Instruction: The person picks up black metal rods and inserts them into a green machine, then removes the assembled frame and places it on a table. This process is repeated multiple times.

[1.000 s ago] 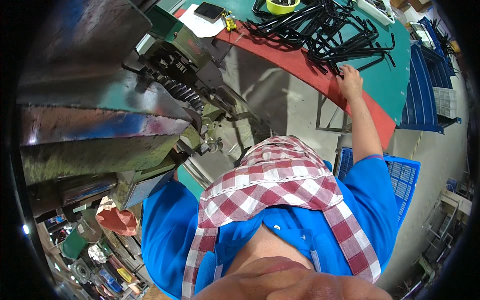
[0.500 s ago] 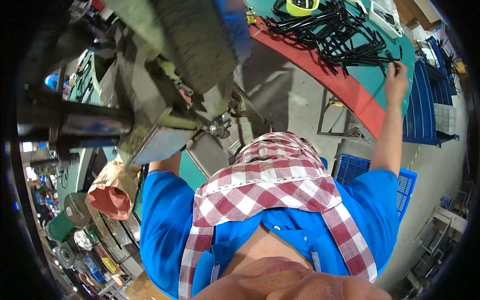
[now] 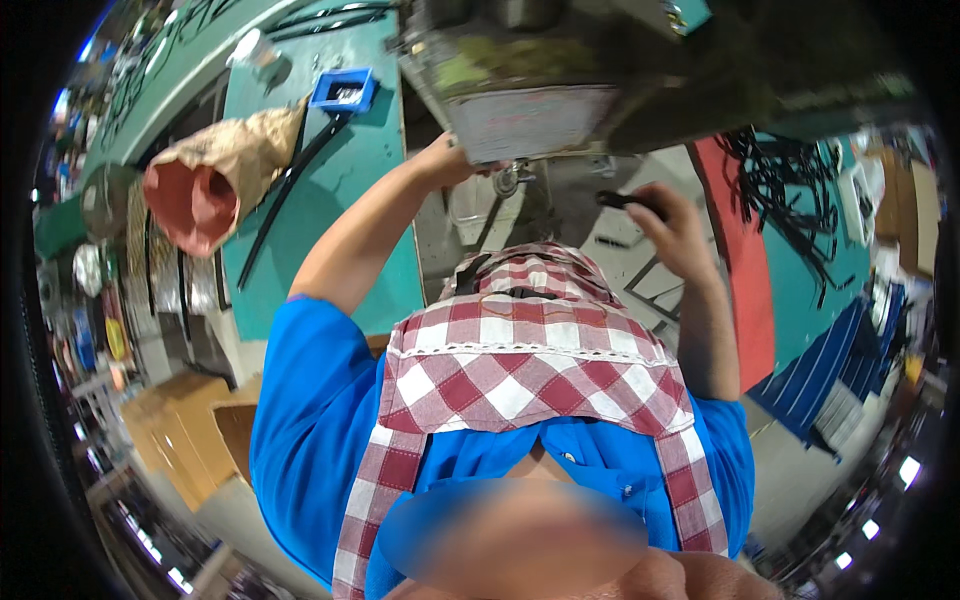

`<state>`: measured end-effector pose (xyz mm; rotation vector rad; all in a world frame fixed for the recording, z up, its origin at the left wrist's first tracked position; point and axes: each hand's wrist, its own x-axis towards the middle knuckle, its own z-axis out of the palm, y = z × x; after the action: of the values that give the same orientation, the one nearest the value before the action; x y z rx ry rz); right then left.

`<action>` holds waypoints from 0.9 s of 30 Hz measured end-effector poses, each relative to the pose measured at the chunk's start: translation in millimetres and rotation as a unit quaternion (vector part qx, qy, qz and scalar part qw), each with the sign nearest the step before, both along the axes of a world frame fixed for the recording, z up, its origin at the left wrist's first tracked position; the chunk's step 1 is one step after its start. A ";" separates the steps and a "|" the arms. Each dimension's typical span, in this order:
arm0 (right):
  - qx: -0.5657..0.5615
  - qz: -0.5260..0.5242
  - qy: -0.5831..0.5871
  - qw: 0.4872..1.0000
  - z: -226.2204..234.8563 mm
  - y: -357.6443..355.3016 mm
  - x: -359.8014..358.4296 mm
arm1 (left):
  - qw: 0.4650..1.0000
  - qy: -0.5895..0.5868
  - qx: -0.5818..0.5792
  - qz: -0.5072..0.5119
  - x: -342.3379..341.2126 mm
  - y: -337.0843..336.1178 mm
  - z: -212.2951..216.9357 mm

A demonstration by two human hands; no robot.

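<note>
My right hand is closed around a black rod, whose dark end sticks out to the left past my thumb and fingers. It hovers below and to the right of a dark, worn machine. My left hand reaches up to the lower left edge of the machine's pale front panel; the panel hides its fingers. Close to that hand a round metal fitting shows under the panel. A tangled pile of black bent rods lies on the green table at the right.
Red matting edges the right table. Blue crates stand beside it. On the left green table are a small blue bin of small parts, a long black rod and a brown paper sack. Cardboard boxes sit lower left.
My right hand has come left from the rod pile to near the machine, carrying a black rod. The view has swung, so my left forearm and the left table now show more fully.
</note>
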<state>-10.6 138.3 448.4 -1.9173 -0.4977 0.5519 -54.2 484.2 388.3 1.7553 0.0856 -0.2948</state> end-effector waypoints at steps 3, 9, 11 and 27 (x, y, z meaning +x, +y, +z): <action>-0.079 0.076 0.037 0.993 -31.2 40.1 -4.0 | 1.000 0.008 0.020 -0.007 9.8 -4.9 2.5; -0.092 0.112 -0.013 0.989 -48.7 88.0 -10.5 | 0.993 0.029 -0.116 0.015 10.2 -8.4 9.6; -0.069 0.123 -0.013 0.990 -45.1 96.7 -12.3 | 1.000 0.021 -0.008 0.011 8.5 -2.0 -5.9; 0.108 0.049 0.116 0.986 -72.8 140.4 -6.4 | 0.993 0.058 -0.002 0.105 -18.2 -7.9 17.5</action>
<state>-17.0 278.7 375.7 -1.6063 -0.4816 0.7444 -72.5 476.3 405.8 1.7084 0.3512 -0.2416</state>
